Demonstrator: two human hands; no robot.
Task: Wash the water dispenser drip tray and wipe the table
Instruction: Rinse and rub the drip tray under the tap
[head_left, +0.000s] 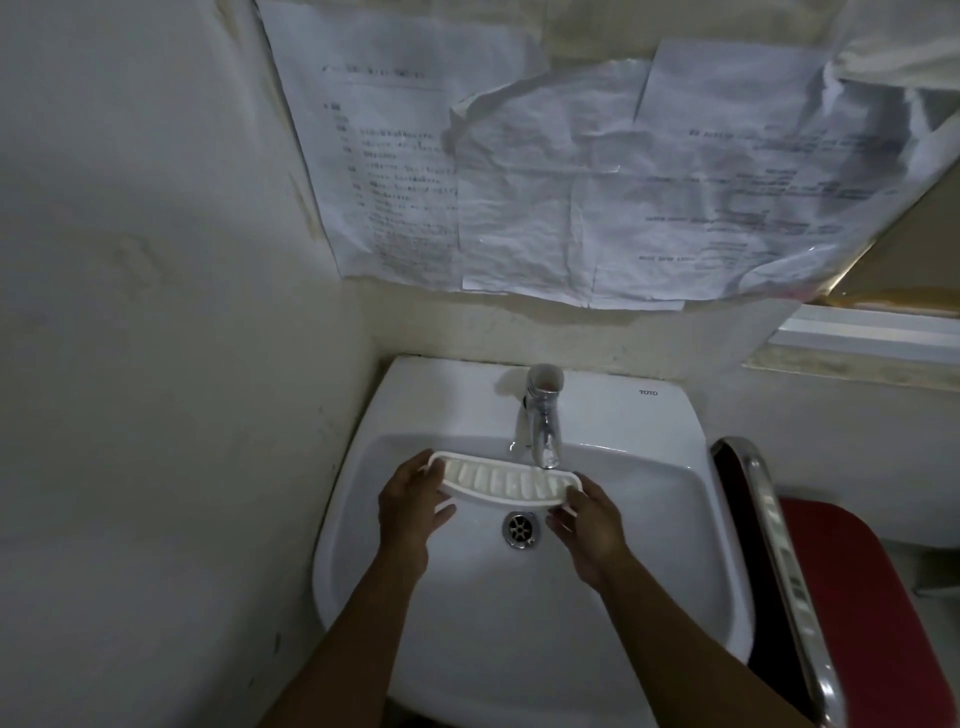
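Note:
A white, curved drip tray (506, 481) with a ribbed grille is held level over the white sink (639, 525), just under the chrome faucet (543, 423). My left hand (413, 501) grips the tray's left end, thumb on top. My right hand (589, 517) grips its right end. The faucet spout ends right above the tray's right half; whether water runs I cannot tell. The drain (520, 528) shows below the tray, between my hands.
The sink sits in a corner, with a bare wall (156, 364) close on the left. Crumpled printed papers (571, 182) hang on the wall behind. A red bin with a chrome rim (779, 561) stands against the sink's right side. A window ledge (862, 338) lies at upper right.

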